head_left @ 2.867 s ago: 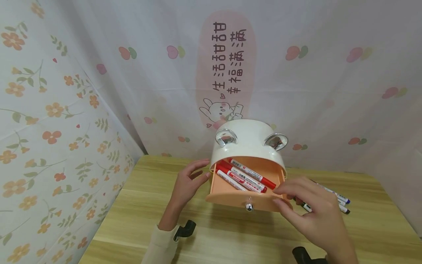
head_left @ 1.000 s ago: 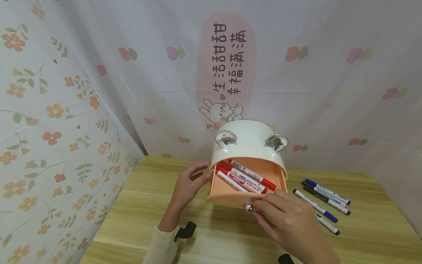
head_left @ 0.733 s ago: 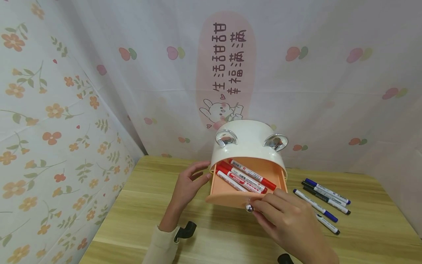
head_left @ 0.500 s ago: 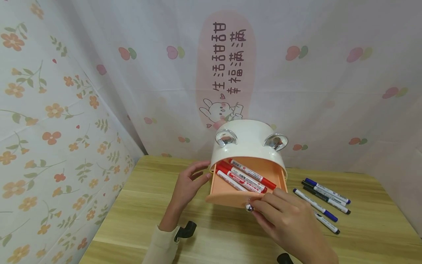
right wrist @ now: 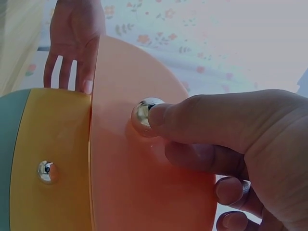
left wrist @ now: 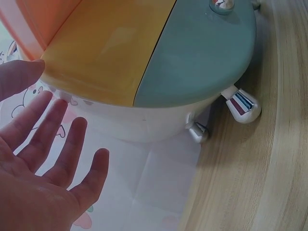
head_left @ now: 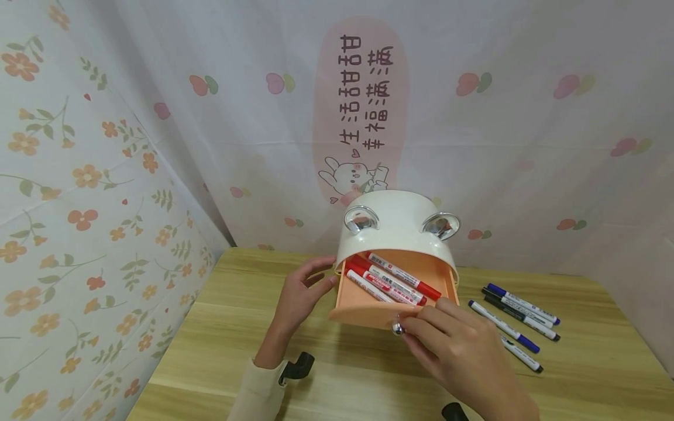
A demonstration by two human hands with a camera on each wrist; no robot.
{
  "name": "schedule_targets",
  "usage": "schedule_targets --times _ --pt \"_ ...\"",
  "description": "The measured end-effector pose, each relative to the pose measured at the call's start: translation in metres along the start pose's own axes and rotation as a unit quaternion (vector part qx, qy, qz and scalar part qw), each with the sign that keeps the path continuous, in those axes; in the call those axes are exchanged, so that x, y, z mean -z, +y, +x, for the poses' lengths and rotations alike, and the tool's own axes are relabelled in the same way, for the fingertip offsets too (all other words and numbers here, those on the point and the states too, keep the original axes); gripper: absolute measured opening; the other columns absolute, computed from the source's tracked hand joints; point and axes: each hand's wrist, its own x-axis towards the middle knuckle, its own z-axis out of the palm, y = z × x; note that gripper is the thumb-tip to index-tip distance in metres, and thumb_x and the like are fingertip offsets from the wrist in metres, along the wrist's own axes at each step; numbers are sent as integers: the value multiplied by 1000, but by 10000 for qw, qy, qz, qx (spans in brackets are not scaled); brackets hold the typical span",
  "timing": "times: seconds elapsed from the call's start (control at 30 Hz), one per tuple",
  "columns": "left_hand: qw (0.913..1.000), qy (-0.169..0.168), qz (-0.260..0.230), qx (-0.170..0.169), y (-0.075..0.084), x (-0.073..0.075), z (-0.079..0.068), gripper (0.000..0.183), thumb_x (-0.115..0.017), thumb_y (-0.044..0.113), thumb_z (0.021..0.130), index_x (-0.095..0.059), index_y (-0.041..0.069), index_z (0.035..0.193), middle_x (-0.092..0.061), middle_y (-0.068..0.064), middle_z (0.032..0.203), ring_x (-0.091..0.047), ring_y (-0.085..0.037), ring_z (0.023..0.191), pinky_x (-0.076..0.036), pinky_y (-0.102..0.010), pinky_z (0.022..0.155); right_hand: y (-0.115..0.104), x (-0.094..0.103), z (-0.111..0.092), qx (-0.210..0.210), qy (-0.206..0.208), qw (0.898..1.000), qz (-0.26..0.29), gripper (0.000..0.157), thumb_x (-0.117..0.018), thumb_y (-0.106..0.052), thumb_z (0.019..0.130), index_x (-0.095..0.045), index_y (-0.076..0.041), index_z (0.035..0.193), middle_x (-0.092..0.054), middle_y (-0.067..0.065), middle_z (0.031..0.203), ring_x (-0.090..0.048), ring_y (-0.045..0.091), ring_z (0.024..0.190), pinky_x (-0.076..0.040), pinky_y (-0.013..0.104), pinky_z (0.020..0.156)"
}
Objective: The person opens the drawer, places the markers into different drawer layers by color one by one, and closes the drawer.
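A small white drawer box point(head_left: 395, 231) with round silver ears stands on the table, its peach top drawer point(head_left: 360, 316) pulled out. Several red markers point(head_left: 392, 286) lie inside that drawer. My right hand point(head_left: 466, 354) pinches the drawer's silver knob point(right wrist: 143, 115) between thumb and index finger. At the box's left side is my left hand point(head_left: 300, 295), fingers spread and loosely bent, thumb by the edge near the drawer. Below, in the right wrist view, the yellow drawer point(right wrist: 53, 130) and green drawer point(right wrist: 10, 144) are pushed in.
Several blue and black markers point(head_left: 513, 327) lie on the wooden table point(head_left: 210, 351) right of the box. A printed white curtain point(head_left: 253, 146) hangs right behind the box, and a floral curtain point(head_left: 79, 234) borders the table's left side.
My right hand has moved left from the drawer's right corner to its knob and now pinches it. The drawer front has shifted very slightly inward. My left hand stays at the box's side.
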Motion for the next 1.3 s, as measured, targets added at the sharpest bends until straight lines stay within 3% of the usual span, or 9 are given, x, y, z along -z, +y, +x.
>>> schedule_targets --times 0.53,1.0,1.3 --pt "9999 -11 -109 -5 0 1 1 33 -70 6 90 -66 3 123 -63 -14 126 -57 -34 120 -44 -57 100 3 -2 1 -46 119 9999 -15 49 -42 -53 101 -79 -21 97 -72 -8 93 -58 12 81 -58 33 66" --pt "9999 -56 -117 -38 0 2 0 32 -70 7 91 -66 2 122 -63 -15 125 -56 -40 120 -43 -59 100 7 -10 2 -63 393 9992 56 50 -40 -47 103 -79 -17 95 -71 -6 91 -56 14 78 -56 32 61" --pt "9999 -65 -118 -11 0 1 -1 33 -70 10 91 -65 2 123 -63 -13 127 -56 -37 121 -42 -59 101 10 -16 2 -175 537 9984 36 53 -37 -48 104 -78 -15 99 -72 -2 94 -59 16 79 -59 37 66"
